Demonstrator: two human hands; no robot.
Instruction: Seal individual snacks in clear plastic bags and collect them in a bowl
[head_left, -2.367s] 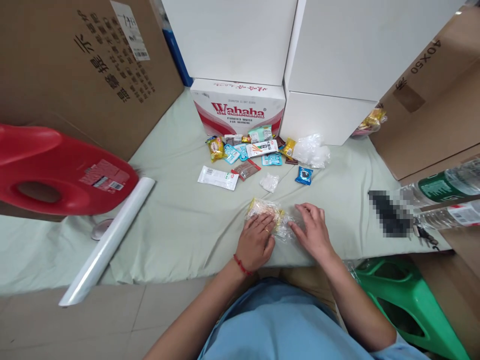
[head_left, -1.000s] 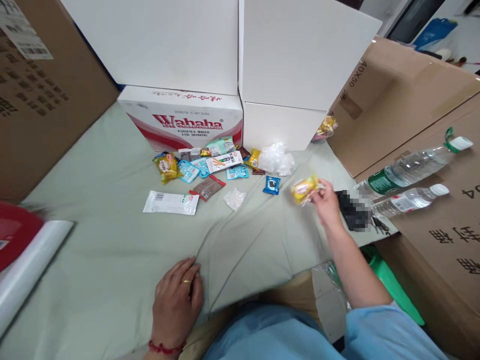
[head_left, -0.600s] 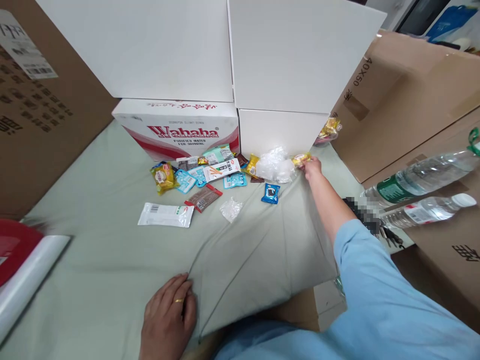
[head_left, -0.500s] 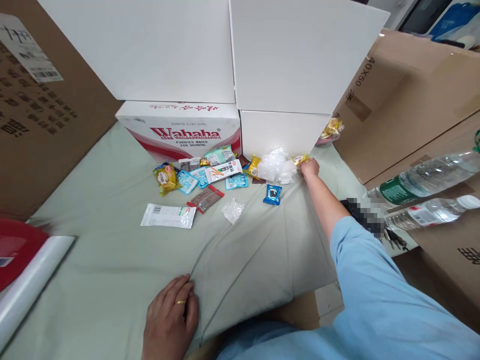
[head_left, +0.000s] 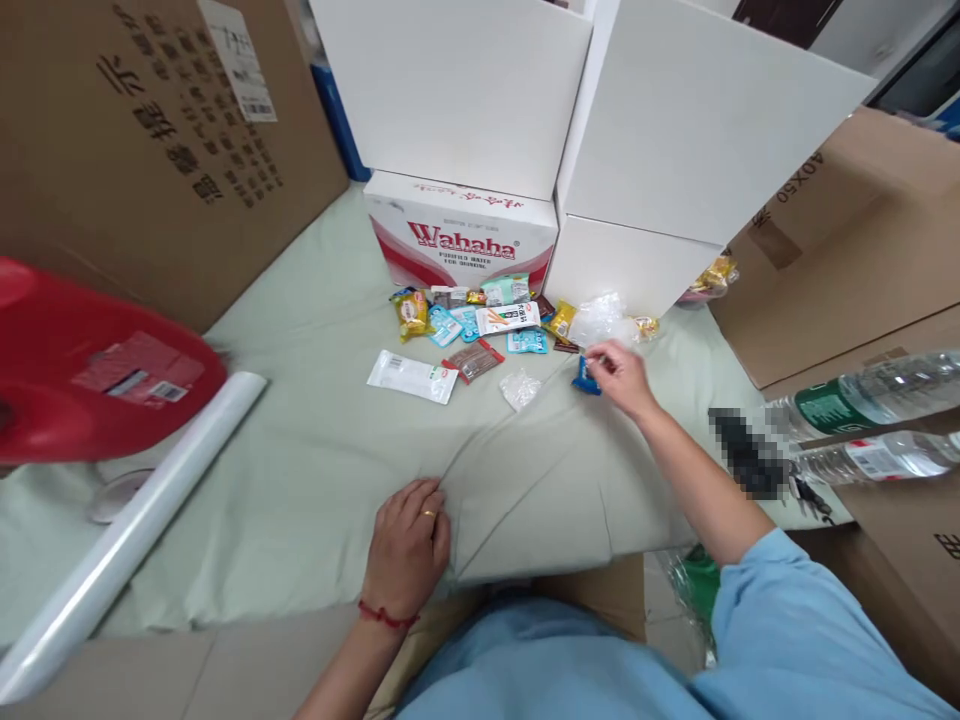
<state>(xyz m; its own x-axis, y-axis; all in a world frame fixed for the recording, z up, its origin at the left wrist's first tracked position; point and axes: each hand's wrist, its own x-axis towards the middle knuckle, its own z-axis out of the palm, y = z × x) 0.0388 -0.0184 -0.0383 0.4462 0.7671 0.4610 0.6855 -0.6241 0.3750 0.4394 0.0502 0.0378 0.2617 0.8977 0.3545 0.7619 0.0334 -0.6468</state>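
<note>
A light-blue short-sleeved top [head_left: 517, 670]; on the left, a red cord bracelet [head_left: 386, 616] and gold-coloured ring [head_left: 428, 513].

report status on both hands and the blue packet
Left hand resting on pale green cloth. Right hand at blue packet, grip unclear. Crumpled clear wrapper to its left, not blocking.

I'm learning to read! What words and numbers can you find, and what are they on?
"Wahaha": white-and-red box
"PURIFIED WATER FOR DRINKING": same box, underneath
"温馨提示": left cardboard box
"40X50": right cardboard box
Too small or blurred to read: snack packets, bottle labels, red jug's label, white sticker, other box print.
</note>
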